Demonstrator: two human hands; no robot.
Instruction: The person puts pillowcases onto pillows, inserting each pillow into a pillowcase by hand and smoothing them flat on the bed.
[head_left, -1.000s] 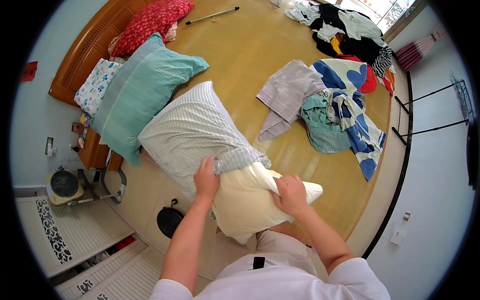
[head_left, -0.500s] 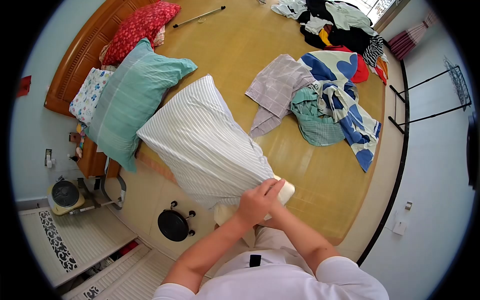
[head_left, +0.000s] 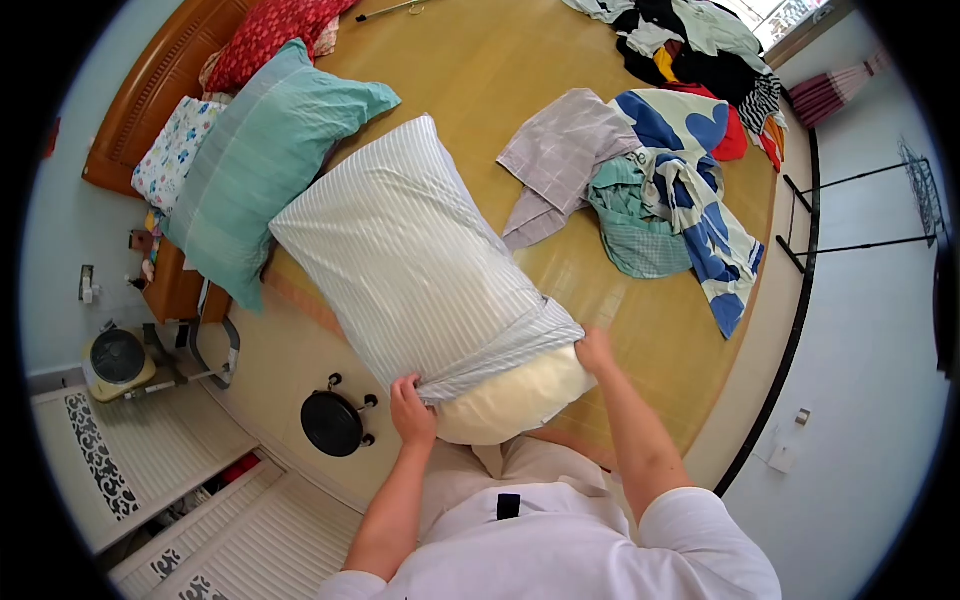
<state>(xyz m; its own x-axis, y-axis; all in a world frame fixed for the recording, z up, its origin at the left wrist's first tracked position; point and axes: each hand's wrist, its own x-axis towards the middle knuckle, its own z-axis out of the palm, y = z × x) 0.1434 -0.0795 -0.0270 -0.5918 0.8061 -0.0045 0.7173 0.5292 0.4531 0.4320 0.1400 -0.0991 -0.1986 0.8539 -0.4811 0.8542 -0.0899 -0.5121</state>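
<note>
Pillowcase (head_left: 400, 240), grey-and-white striped, seen by me through the head camera: it lies slantwise across the near edge of the bed (head_left: 480, 100), its open end turned toward the wearer's lap. Cream pillow (head_left: 515, 400) fills it, one end showing beyond the hem. I observe the left hand (head_left: 412, 412) with fingers bent, pinching the hem at its left corner; the right hand (head_left: 595, 352) is closed on the opposite corner, its fingertips partly hidden from me. Between the two hands the hem spans the pillow's width. Outward to the left, I note the teal pillow (head_left: 260, 170) just beside the case's far corner, near the wooden headboard (head_left: 150, 100). Rightward, a strip of bed surface separates the case from the spread clothes (head_left: 640, 200), giving lateral room; a broader stretch lies beyond the case's far end. Below the left bed edge, I find floor (head_left: 270, 380) around a black round stool (head_left: 332, 423), which stands apart from the left forearm.
</note>
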